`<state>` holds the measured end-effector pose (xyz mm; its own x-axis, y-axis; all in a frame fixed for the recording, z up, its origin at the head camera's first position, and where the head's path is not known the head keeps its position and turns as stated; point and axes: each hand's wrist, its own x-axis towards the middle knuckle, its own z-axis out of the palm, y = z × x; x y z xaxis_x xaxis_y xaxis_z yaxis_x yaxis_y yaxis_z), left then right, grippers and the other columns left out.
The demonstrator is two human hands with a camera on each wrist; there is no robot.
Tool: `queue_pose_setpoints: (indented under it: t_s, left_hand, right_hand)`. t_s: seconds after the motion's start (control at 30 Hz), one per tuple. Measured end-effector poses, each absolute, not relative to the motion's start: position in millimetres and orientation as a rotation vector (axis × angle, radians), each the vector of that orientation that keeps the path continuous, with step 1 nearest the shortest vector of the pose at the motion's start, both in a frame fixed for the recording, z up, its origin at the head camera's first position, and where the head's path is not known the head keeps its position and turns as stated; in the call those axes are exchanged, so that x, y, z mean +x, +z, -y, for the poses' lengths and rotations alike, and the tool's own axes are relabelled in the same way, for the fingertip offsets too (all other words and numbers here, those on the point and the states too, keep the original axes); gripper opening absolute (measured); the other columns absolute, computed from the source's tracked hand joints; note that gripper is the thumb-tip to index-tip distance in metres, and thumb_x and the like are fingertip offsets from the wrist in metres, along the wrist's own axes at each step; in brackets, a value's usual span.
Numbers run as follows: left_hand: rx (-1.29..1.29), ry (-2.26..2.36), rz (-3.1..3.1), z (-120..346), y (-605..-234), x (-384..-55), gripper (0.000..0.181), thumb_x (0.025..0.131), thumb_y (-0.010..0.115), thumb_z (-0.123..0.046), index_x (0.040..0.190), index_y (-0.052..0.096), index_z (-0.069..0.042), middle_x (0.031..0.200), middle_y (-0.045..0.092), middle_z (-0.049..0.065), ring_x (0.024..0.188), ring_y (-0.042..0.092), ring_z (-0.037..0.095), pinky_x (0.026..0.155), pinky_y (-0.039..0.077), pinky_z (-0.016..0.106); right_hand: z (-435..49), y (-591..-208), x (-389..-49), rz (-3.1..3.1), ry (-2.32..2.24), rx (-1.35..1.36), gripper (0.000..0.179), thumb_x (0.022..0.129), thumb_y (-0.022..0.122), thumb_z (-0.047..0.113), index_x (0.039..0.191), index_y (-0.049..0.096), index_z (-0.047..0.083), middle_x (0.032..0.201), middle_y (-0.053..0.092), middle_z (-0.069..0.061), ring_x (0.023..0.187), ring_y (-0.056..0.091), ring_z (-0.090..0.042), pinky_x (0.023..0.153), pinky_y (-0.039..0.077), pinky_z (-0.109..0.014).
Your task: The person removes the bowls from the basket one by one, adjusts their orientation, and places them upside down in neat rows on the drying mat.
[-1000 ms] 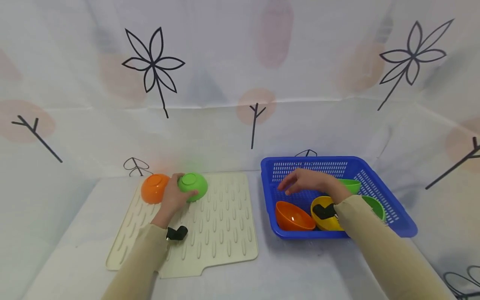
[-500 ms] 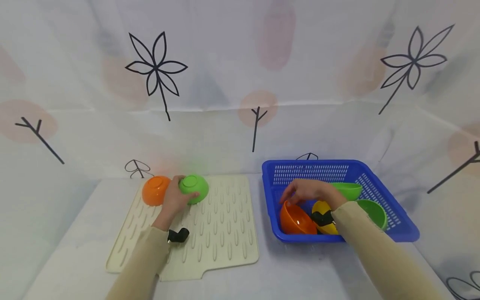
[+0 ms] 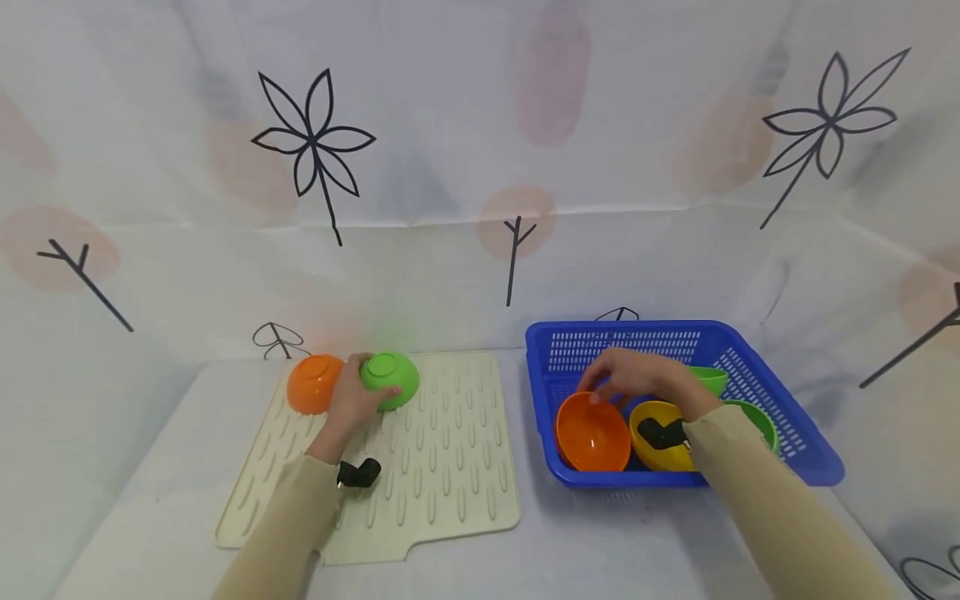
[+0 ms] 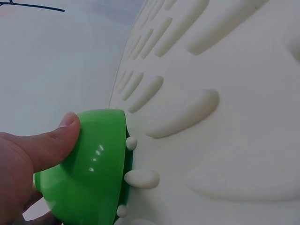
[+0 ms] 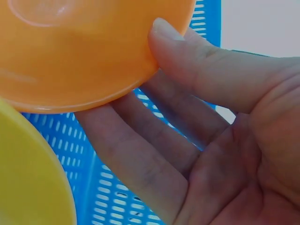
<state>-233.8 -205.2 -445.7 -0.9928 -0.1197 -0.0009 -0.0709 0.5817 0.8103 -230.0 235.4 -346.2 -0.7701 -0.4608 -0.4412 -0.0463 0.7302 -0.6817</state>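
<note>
Far left on the cream mat [image 3: 450,467] there's an upside-down orange bowl [image 3: 309,390], base up, near the back edge; just beside it the left hand [image 3: 349,404] has hold of an upside-down green bowl [image 3: 395,379], thumb on one side and fingers round the other, so it's only spread about as wide as the bowl; the left wrist view has the thumb pressed flat-ish on the shiny green wall, with the rim down against the mat's raised bumps; the mat itself lies on the white tabletop [image 3: 570,550].

Over to the right is a blue basket [image 3: 542,408] with slotted walls; in its near left corner sits a second orange bowl [image 3: 592,442], tilted so you can see into it; the right hand [image 3: 630,375] pinches that one by its rim, thumb on the inside, fingers curled under the outside, pretty narrow gap between them; right next to it is a yellow bowl [image 3: 663,460], partly blocked by a black wrist gadget [image 3: 660,433]; further right there are two more green ones, a rear green bowl [image 3: 711,381] and a near green bowl [image 3: 761,423], both partly behind the right arm [image 3: 772,492].
</note>
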Motion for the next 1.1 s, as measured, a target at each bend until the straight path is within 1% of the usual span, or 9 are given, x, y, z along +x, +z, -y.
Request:
queue_pose_setpoints:
  t_s: [0.27,0.6,0.7,0.87,1.1]
  left_hand:
    - [0.117,-1.412,2.726,204,-441,-235,0.081,0.083,0.083,-0.022,0.146,0.036,-0.003,0.146,0.043,0.021,0.131,0.042,0.038,0.11,0.035,0.056]
    - [0.16,-1.412,2.743,203,-435,-235,0.083,0.082,0.083,-0.026,0.148,0.036,-0.005,0.147,0.043,0.022,0.132,0.042,0.04,0.109,0.036,0.058]
    - [0.174,-1.419,2.743,203,-435,-236,0.084,0.082,0.083,-0.026,0.148,0.036,-0.006,0.148,0.043,0.021,0.133,0.042,0.039,0.109,0.036,0.058]
    - [0.182,-1.436,2.747,203,-436,-235,0.085,0.081,0.083,-0.026,0.149,0.036,-0.007,0.148,0.043,0.021,0.132,0.043,0.039,0.107,0.038,0.057]
    - [0.205,-1.441,2.762,205,-435,-231,0.085,0.082,0.081,-0.027,0.15,0.035,-0.008,0.148,0.043,0.02,0.13,0.044,0.039,0.106,0.039,0.058]
  right_hand:
    - [-246,-331,-227,-2.359,-0.921,-0.386,0.026,0.094,0.065,0.005,0.12,0.069,0.004,0.111,0.068,-0.011,0.097,0.066,-0.026,0.077,0.061,-0.042]
    - [-261,-325,-225,-2.42,-0.982,-0.391,0.034,0.096,0.066,0.014,0.127,0.065,0.0,0.121,0.066,-0.017,0.108,0.065,-0.035,0.079,0.06,-0.043]
    - [-263,-324,-223,-2.431,-1.002,-0.39,0.037,0.097,0.065,0.016,0.129,0.064,-0.001,0.119,0.067,-0.016,0.108,0.065,-0.034,0.08,0.06,-0.043]
    - [-263,-319,-218,-2.462,-1.024,-0.379,0.039,0.098,0.064,0.018,0.131,0.062,-0.003,0.115,0.069,-0.014,0.102,0.068,-0.029,0.084,0.058,-0.045]
    - [-254,-313,-211,-2.53,-1.046,-0.356,0.04,0.099,0.064,0.021,0.131,0.062,-0.002,0.115,0.069,-0.015,0.099,0.069,-0.028,0.083,0.059,-0.043]
